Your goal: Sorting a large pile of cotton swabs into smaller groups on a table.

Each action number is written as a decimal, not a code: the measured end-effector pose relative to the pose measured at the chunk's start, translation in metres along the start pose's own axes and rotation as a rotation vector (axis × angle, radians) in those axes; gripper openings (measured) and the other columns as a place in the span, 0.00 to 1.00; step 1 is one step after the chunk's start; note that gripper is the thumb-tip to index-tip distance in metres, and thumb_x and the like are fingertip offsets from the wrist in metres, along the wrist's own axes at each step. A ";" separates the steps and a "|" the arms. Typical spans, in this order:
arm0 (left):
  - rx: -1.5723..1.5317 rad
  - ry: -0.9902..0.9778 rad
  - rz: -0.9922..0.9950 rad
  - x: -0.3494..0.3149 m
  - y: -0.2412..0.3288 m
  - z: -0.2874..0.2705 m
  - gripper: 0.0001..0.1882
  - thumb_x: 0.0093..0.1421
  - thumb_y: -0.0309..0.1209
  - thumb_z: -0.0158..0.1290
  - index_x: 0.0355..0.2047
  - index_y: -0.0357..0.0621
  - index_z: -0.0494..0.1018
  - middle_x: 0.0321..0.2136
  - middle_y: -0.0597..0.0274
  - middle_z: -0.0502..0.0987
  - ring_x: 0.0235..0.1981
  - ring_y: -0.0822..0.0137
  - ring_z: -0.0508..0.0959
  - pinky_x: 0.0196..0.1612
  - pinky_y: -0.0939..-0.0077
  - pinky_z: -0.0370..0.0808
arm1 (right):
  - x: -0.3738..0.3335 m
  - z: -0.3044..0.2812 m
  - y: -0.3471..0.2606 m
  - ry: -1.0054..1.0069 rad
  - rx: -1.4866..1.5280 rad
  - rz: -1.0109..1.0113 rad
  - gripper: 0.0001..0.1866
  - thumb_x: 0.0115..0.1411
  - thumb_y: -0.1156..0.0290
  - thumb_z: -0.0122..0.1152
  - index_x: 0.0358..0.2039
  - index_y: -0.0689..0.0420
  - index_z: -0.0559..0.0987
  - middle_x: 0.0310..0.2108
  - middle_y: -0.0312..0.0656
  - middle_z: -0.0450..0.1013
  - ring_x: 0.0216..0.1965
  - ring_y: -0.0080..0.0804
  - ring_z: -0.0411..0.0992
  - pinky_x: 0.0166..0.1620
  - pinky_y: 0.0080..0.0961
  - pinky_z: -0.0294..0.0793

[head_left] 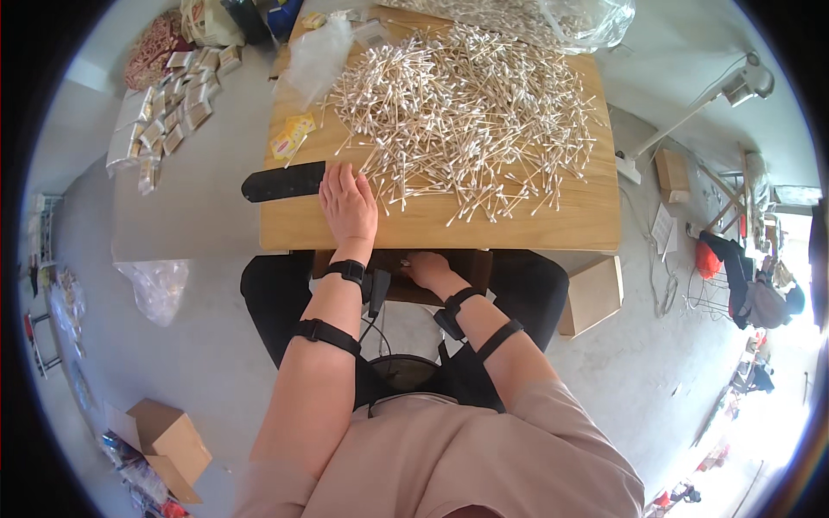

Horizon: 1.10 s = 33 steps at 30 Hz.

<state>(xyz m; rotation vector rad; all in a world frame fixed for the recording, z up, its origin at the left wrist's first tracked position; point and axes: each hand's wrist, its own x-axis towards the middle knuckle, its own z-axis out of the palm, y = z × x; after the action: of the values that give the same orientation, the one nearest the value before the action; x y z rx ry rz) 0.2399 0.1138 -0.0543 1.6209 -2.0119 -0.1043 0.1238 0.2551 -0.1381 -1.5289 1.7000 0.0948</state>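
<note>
My left hand (348,203) lies palm down on the wooden table (440,231) near its front edge, fingers stretched out. Its fingertips reach the lower left side of a big loose heap of cotton swabs (466,112). Against the left side of this hand is a flat black strip (283,182) with a rounded end; whether the palm covers its other end is hidden. My right hand (429,269) is below the table's front edge, by a dark wooden drawer or ledge (471,269). Its fingers are curled and partly in shadow, and what they hold, if anything, cannot be made out.
Small yellow cards (292,136) and a clear plastic bag (318,60) lie left of the heap. A large clear bag (579,22) of swabs stands at the back. Many small packs (177,104) cover the grey side table (186,216). A cardboard box (594,296) stands right of my knee.
</note>
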 end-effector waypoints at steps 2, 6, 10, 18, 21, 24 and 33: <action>-0.019 -0.019 -0.021 0.000 0.003 0.001 0.19 0.65 0.37 0.45 0.52 0.41 0.65 0.54 0.54 0.67 0.60 0.56 0.63 0.62 0.57 0.58 | -0.002 0.007 0.001 0.019 0.039 0.030 0.23 0.57 0.56 0.59 0.48 0.59 0.74 0.44 0.54 0.74 0.45 0.51 0.73 0.47 0.43 0.74; -0.011 -0.021 -0.029 0.002 0.005 -0.002 0.19 0.65 0.37 0.44 0.52 0.41 0.66 0.54 0.54 0.67 0.60 0.56 0.63 0.63 0.58 0.57 | -0.012 0.007 -0.001 0.248 -0.035 -0.073 0.23 0.56 0.59 0.60 0.49 0.59 0.72 0.44 0.54 0.74 0.45 0.51 0.73 0.47 0.44 0.74; 0.015 -0.056 -0.060 0.001 -0.003 -0.006 0.19 0.65 0.38 0.44 0.52 0.41 0.66 0.55 0.55 0.66 0.61 0.56 0.62 0.63 0.58 0.57 | -0.044 -0.052 -0.027 0.042 0.137 -0.160 0.15 0.57 0.62 0.59 0.38 0.60 0.78 0.33 0.51 0.77 0.39 0.47 0.76 0.40 0.42 0.75; 0.012 -0.074 -0.068 0.003 0.003 0.000 0.19 0.64 0.39 0.45 0.52 0.43 0.67 0.56 0.55 0.66 0.61 0.56 0.61 0.64 0.58 0.55 | -0.028 -0.168 -0.065 0.827 0.343 -0.256 0.04 0.54 0.71 0.60 0.28 0.56 0.80 0.25 0.42 0.73 0.29 0.43 0.72 0.35 0.35 0.73; 0.002 -0.086 -0.079 0.003 0.004 -0.001 0.19 0.64 0.39 0.45 0.52 0.43 0.67 0.56 0.55 0.66 0.61 0.55 0.61 0.64 0.58 0.55 | 0.008 -0.192 -0.063 1.046 0.003 -0.428 0.03 0.52 0.72 0.60 0.28 0.54 0.79 0.29 0.40 0.72 0.34 0.41 0.72 0.36 0.35 0.73; 0.022 -0.077 -0.087 0.003 0.005 -0.003 0.19 0.64 0.39 0.45 0.51 0.43 0.67 0.56 0.56 0.66 0.62 0.56 0.61 0.64 0.58 0.55 | 0.028 -0.205 -0.064 0.932 -0.057 -0.340 0.03 0.52 0.71 0.61 0.28 0.54 0.79 0.31 0.39 0.72 0.37 0.41 0.71 0.39 0.34 0.73; 0.013 -0.114 -0.092 0.002 0.008 -0.007 0.19 0.64 0.39 0.44 0.52 0.43 0.67 0.56 0.55 0.66 0.61 0.55 0.61 0.64 0.58 0.54 | 0.041 -0.197 -0.070 0.810 -0.078 -0.227 0.05 0.52 0.68 0.63 0.29 0.54 0.80 0.32 0.38 0.73 0.39 0.39 0.72 0.43 0.33 0.72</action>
<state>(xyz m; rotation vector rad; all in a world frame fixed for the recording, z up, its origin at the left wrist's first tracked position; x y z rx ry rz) 0.2363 0.1160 -0.0444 1.7516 -2.0258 -0.2222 0.0856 0.0953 -0.0024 -1.9588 2.1108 -0.6668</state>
